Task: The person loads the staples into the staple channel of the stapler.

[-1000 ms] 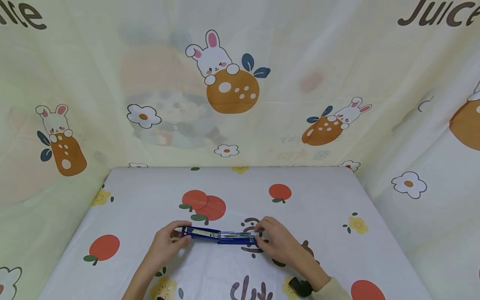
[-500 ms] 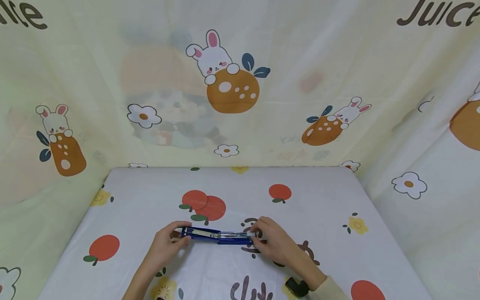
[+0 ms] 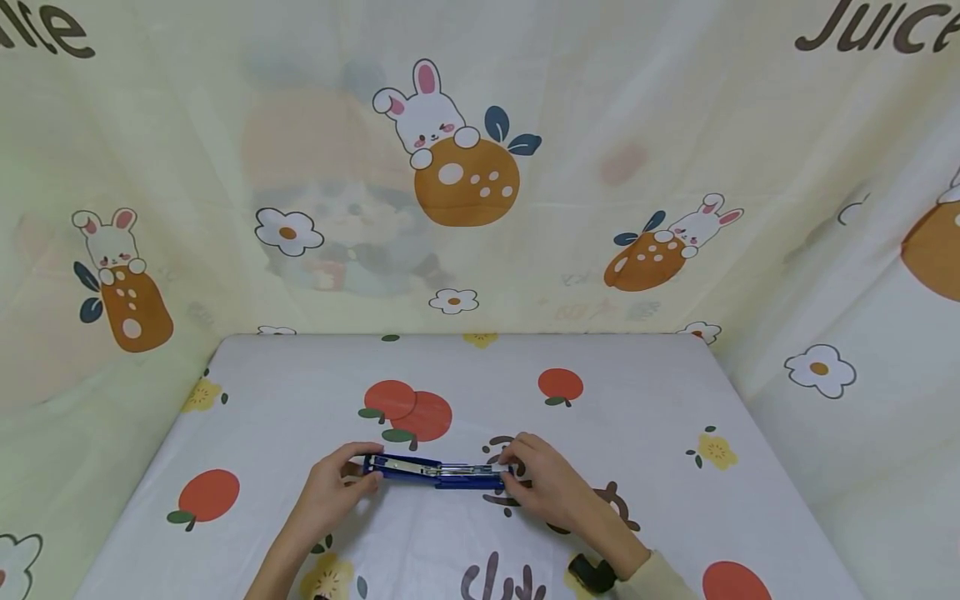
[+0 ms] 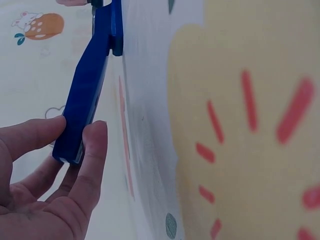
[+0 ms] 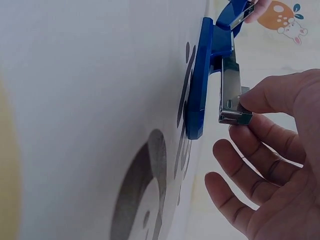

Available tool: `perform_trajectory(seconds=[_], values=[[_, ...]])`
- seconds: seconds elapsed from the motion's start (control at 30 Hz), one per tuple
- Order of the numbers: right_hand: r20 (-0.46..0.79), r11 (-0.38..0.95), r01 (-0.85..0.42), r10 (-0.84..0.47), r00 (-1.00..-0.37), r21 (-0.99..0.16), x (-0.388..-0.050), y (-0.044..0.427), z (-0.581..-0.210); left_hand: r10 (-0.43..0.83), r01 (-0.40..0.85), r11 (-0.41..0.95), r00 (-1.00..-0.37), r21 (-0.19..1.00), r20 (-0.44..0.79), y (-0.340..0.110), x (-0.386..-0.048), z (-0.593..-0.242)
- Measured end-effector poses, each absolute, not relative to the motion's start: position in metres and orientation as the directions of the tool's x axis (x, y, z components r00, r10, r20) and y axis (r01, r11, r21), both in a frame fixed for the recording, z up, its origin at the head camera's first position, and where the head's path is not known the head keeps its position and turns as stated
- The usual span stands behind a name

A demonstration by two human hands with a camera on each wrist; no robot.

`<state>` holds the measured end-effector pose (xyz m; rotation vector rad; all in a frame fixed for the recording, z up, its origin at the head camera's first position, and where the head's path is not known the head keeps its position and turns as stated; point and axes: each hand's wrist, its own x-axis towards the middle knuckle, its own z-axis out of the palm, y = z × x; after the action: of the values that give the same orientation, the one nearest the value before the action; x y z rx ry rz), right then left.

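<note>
Blue stapler (image 3: 438,474), opened out lengthwise on the table (image 3: 637,408).
The base (image 5: 200,85) lies along the tabletop, pointing right in the head view. Above it, with a visible gap between, runs the straight, bright metal magazine (image 5: 230,85), uncovered. The blue top cover (image 4: 86,87) is swung back past the hinge to the left, its free end tilted up off the table; a pale strip lines its inner face.

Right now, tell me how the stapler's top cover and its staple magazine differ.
The top cover is mainly blue; the staple magazine is silvery metal. The left hand grips the cover's end, while the right hand pinches the magazine's end. Both belong to one opened stapler.
</note>
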<state>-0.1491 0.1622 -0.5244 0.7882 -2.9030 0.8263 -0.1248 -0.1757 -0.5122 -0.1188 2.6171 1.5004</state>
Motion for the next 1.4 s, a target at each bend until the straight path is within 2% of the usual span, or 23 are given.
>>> perform_trajectory(seconds=[1.4], values=[[0.109, 0.713, -0.439, -0.459, -0.881, -0.547, -0.1484, 0.1633, -0.5282, -0.010, -0.143, 0.485, -0.987, 0.863, -0.157, -0.1751, -0.1247, -0.5157]])
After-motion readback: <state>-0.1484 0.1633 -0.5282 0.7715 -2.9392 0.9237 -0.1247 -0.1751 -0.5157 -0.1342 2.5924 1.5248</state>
